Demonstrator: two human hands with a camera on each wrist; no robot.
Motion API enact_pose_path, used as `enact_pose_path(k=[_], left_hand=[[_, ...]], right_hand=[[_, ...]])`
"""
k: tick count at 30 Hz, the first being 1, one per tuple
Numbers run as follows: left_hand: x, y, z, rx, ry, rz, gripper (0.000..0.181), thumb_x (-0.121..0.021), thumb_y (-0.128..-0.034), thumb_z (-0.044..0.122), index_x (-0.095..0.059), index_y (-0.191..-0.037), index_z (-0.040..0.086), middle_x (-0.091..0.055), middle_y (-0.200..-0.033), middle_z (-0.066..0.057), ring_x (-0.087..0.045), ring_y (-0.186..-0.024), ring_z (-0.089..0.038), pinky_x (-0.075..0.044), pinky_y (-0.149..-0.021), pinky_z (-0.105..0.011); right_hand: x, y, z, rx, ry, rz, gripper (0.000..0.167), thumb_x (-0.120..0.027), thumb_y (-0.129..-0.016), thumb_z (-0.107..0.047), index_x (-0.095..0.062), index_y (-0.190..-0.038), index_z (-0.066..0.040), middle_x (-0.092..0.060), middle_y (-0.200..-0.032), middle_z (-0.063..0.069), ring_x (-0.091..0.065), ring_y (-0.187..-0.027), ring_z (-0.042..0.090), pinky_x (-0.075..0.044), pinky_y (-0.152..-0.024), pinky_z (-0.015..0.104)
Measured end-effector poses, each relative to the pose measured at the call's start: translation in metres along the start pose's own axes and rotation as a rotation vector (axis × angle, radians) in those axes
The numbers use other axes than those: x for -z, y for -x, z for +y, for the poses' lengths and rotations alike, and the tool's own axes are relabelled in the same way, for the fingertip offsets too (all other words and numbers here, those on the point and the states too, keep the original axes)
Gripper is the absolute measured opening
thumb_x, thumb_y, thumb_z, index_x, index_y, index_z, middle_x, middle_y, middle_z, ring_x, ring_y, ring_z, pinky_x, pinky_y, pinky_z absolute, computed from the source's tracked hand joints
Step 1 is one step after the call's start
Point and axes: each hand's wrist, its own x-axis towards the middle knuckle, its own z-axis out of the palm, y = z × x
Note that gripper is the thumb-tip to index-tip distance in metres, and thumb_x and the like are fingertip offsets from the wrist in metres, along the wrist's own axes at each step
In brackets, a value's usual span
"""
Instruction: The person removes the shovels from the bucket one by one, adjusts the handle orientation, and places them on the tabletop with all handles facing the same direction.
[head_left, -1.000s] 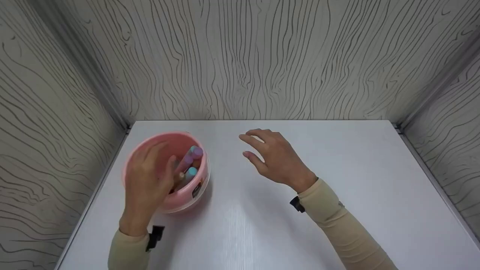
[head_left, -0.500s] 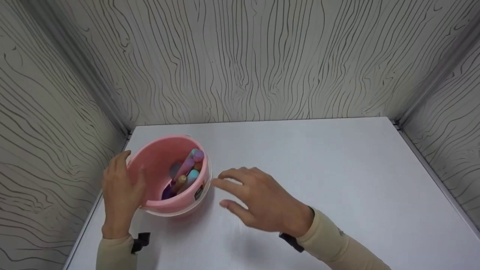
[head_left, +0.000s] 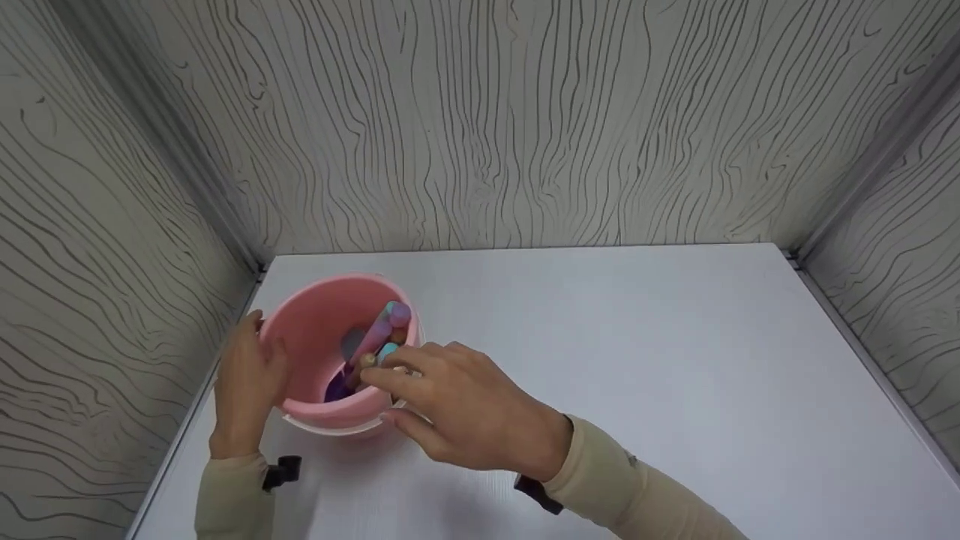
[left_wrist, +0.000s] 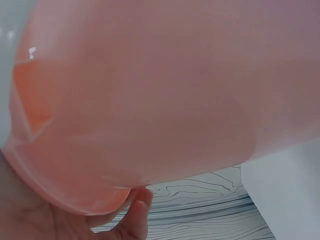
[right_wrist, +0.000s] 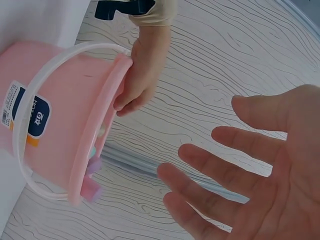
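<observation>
A pink bucket (head_left: 304, 337) stands at the left of the white table in the head view. My left hand (head_left: 246, 386) grips its left rim, thumb on the inner side. Inside lie several long things with coloured ends: a pink-purple one (head_left: 373, 335), one with a teal end (head_left: 388, 350) and a dark purple piece (head_left: 336, 387). Their kind is hard to tell. My right hand (head_left: 469, 409) hovers at the bucket's right rim, fingers spread and holding nothing. In the right wrist view its palm faces the bucket, apart from it.
A white carrying handle (right_wrist: 31, 95) hangs down along the bucket's outside, beside a dark label (right_wrist: 37, 117). The white table (head_left: 637, 360) extends to the right. Wood-patterned panels (head_left: 487, 127) close off the back and both sides.
My left hand has moved from above the bucket to its left rim and taken hold. My right hand has come left and nearer, up to the right rim. The bucket has shifted slightly.
</observation>
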Motion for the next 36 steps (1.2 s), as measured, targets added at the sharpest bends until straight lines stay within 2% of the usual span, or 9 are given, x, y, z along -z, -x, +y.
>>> enact_pose_path(k=[6, 12, 15, 19, 23, 25, 28, 32, 36], left_hand=[[-0.003, -0.004, 0.0, 0.048, 0.002, -0.021, 0.049, -0.044, -0.1113, 0.015, -0.044, -0.154, -0.009, -0.058, -0.139, -0.035, -0.064, -0.119, -0.049, -0.053, -0.101, -0.067], [-0.006, -0.004, 0.002, 0.062, -0.009, -0.004, 0.046, -0.043, -0.1116, 0.016, -0.047, -0.151, -0.008, -0.061, -0.136, -0.033, -0.067, -0.114, -0.047, -0.056, -0.094, -0.065], [-0.005, -0.004, 0.001, 0.075, -0.004, 0.003, 0.045, -0.042, -0.1116, 0.016, -0.048, -0.15, -0.007, -0.062, -0.134, -0.032, -0.067, -0.113, -0.046, -0.057, -0.092, -0.064], [-0.006, -0.002, 0.0, 0.1, 0.001, -0.006, 0.046, -0.041, -0.1119, 0.017, -0.047, -0.15, -0.007, -0.062, -0.134, -0.032, -0.068, -0.112, -0.046, -0.058, -0.09, -0.063], [-0.008, 0.0, 0.0, 0.168, 0.028, -0.031, 0.047, -0.043, -0.1124, 0.022, -0.045, -0.154, 0.0, -0.063, -0.135, -0.027, -0.069, -0.112, -0.042, -0.06, -0.092, -0.06], [-0.01, 0.0, 0.0, 0.197, 0.051, -0.042, 0.047, -0.042, -0.1126, 0.025, -0.045, -0.154, 0.004, -0.063, -0.135, -0.024, -0.068, -0.113, -0.04, -0.059, -0.094, -0.058], [-0.011, -0.001, 0.001, 0.205, 0.078, -0.053, 0.046, -0.041, -0.1127, 0.025, -0.045, -0.154, 0.005, -0.063, -0.137, -0.022, -0.066, -0.117, -0.04, -0.056, -0.097, -0.059], [-0.011, -0.002, 0.0, 0.195, 0.101, -0.046, 0.045, -0.039, -0.1135, 0.025, -0.045, -0.153, 0.005, -0.063, -0.138, -0.023, -0.064, -0.121, -0.042, -0.052, -0.101, -0.062], [-0.011, -0.001, -0.002, 0.084, 0.136, 0.008, 0.04, -0.045, -0.1136, 0.021, -0.05, -0.148, 0.001, -0.066, -0.132, -0.024, -0.066, -0.116, -0.04, -0.053, -0.099, -0.059]], right_hand=[[-0.015, -0.014, 0.009, -0.005, 0.012, 0.017, 0.035, -0.069, -0.104, -0.024, -0.069, -0.139, -0.021, -0.069, -0.133, -0.005, -0.067, -0.105, 0.013, -0.057, -0.086, 0.03], [-0.034, -0.022, 0.009, -0.011, 0.03, 0.0, 0.031, -0.068, -0.105, -0.024, -0.071, -0.135, -0.021, -0.071, -0.129, -0.004, -0.068, -0.108, 0.012, -0.058, -0.09, 0.026], [-0.044, -0.027, -0.004, 0.01, 0.02, -0.006, 0.029, -0.067, -0.106, -0.026, -0.072, -0.134, -0.022, -0.073, -0.126, -0.005, -0.068, -0.109, 0.01, -0.057, -0.095, 0.024], [-0.053, -0.035, -0.034, 0.03, -0.044, -0.071, 0.032, -0.067, -0.106, -0.029, -0.071, -0.137, -0.025, -0.074, -0.127, -0.008, -0.067, -0.11, 0.005, -0.053, -0.102, 0.021], [-0.055, -0.046, -0.066, 0.057, -0.144, -0.168, 0.038, -0.063, -0.108, -0.034, -0.065, -0.145, -0.028, -0.069, -0.135, -0.015, -0.062, -0.116, -0.004, -0.045, -0.109, 0.014], [-0.052, -0.053, -0.077, 0.069, -0.16, -0.177, 0.041, -0.061, -0.109, -0.035, -0.062, -0.149, -0.029, -0.067, -0.138, -0.017, -0.06, -0.12, -0.005, -0.04, -0.113, 0.013], [-0.045, -0.062, -0.083, 0.063, -0.162, -0.142, 0.039, -0.059, -0.11, -0.034, -0.063, -0.148, -0.028, -0.066, -0.139, -0.015, -0.061, -0.12, -0.004, -0.041, -0.11, 0.011], [-0.035, -0.07, -0.079, 0.054, -0.13, -0.056, 0.029, -0.058, -0.11, -0.03, -0.071, -0.136, -0.028, -0.07, -0.129, -0.013, -0.064, -0.109, -0.003, -0.048, -0.094, 0.009], [-0.026, -0.084, -0.067, 0.006, -0.086, -0.023, 0.019, -0.06, -0.109, -0.025, -0.076, -0.119, -0.027, -0.069, -0.114, -0.012, -0.063, -0.094, -0.001, -0.049, -0.078, 0.011]])
